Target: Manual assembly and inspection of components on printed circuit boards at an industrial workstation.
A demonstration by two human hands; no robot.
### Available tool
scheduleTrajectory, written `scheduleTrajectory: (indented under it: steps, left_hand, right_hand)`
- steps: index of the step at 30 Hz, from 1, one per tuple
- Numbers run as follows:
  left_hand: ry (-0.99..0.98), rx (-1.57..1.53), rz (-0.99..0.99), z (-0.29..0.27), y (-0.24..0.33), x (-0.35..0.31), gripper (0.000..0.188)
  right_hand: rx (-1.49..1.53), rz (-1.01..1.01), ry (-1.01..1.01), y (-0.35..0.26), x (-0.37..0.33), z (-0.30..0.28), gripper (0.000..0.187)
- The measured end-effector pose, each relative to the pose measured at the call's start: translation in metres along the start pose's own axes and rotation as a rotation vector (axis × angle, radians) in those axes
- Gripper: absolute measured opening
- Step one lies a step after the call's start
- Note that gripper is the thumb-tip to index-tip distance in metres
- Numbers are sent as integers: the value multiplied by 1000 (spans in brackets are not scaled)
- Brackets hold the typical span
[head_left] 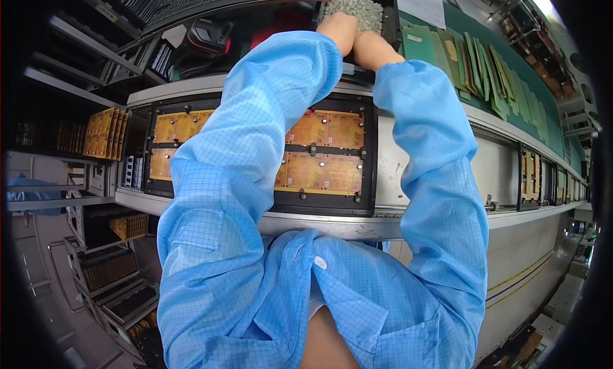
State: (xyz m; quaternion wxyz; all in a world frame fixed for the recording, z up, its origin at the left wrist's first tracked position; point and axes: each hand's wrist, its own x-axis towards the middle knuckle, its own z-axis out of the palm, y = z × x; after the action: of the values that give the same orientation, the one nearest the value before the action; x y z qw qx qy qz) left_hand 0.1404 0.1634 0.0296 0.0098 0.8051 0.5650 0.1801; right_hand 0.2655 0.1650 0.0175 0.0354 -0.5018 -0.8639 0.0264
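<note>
Both my arms, in blue checked sleeves, reach forward over the bench. My left hand (340, 31) is at the near edge of a black bin of small pale pieces (361, 12), too small to name. Close beside it, my right hand (373, 48) sits a little nearer to me. The fingers of both hands are mostly hidden, so any grip on a piece does not show. Beneath my left forearm lies a black carrier frame (369, 177) on the rail line. It holds orange circuit boards (324, 173), partly covered by my sleeve.
A handheld scanner (209, 37) and a keyboard (198, 1) stand at the back left. Green boards (479, 62) stand in a row on the green mat to the right, near a white sheet (421, 3). Racks with orange boards (105, 134) are at the left. A metal rail (332, 227) runs before me.
</note>
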Motion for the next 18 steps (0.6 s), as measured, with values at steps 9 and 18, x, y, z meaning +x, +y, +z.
scheduleTrajectory:
  steps: [9,18]
  left_hand:
    - [0,47,-26,-20,0,-6,15]
    - [-793,-1437,-657,-79,-33,-114,23]
  right_hand:
    - [206,98,172,2,17,13,16]
    - [449,50,195,6,11,14,16]
